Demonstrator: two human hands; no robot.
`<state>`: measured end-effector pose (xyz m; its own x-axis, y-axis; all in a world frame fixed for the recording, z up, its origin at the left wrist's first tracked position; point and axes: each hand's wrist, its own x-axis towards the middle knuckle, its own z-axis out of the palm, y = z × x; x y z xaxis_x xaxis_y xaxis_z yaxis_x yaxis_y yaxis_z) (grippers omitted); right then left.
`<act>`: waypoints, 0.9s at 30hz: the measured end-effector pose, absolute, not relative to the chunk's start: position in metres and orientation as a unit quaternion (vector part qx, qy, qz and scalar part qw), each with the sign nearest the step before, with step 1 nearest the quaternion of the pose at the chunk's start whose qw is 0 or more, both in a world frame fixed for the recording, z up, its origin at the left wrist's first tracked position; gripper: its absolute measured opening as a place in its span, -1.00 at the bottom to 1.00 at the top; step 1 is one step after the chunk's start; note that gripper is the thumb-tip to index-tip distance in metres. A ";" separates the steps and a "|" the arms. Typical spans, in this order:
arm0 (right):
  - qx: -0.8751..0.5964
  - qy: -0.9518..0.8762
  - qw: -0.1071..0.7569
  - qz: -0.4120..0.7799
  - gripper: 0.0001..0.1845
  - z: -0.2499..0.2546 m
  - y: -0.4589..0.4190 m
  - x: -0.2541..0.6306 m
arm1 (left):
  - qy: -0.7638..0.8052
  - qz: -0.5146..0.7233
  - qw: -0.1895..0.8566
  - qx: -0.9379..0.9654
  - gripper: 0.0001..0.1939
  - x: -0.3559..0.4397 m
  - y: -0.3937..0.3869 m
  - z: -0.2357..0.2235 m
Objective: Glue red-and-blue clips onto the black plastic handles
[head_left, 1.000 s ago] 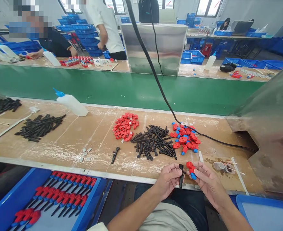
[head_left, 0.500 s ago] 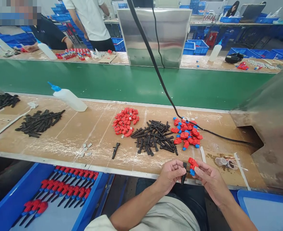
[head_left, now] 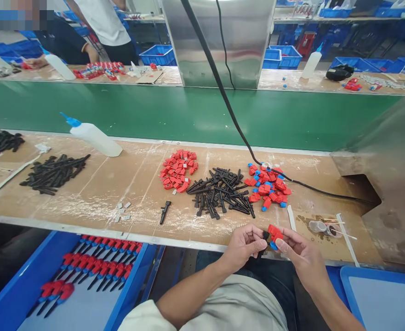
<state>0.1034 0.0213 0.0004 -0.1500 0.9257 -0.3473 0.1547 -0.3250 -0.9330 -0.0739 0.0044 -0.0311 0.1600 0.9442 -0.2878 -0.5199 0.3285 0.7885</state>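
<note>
Just over the bench's front edge, my left hand (head_left: 246, 246) pinches a black plastic toy gun piece (head_left: 265, 236). My right hand (head_left: 300, 253) has its fingers closed on a red and blue plastic toy part (head_left: 274, 233). The two pieces meet or nearly meet between my fingertips; whether they are joined I cannot tell. Ahead of my hands lie a pile of black gun pieces (head_left: 223, 193) and a pile of red-and-blue parts (head_left: 267, 186). Left of those is a heap of red pieces (head_left: 178, 170). A single black gun piece (head_left: 165, 212) lies apart nearer the edge.
A blue bin (head_left: 117, 317) at lower left holds rows of assembled pieces. A squeeze bottle (head_left: 97, 139) lies tilted by more black parts (head_left: 54, 174). Small cups (head_left: 317, 226) with cotton swabs sit at right. A black cable (head_left: 231, 108) hangs across the bench. People work opposite.
The black piece and the red-and-blue part have come closer together in my hands, and the black piece is tilted differently. The whole view has shifted slightly.
</note>
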 end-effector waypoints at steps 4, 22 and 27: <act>-0.566 -0.495 0.351 0.558 -0.30 -0.002 0.015 0.099 | 0.397 0.502 0.712 0.289 -0.44 -0.076 0.005 -0.030; -0.361 -0.831 0.224 0.360 -0.57 0.055 0.019 0.116 | 0.353 0.310 0.790 0.394 -0.46 -0.119 0.023 0.017; -0.269 -0.915 0.246 0.175 -0.73 0.077 0.013 0.109 | 0.350 0.296 0.720 0.521 -0.61 -0.132 0.018 0.048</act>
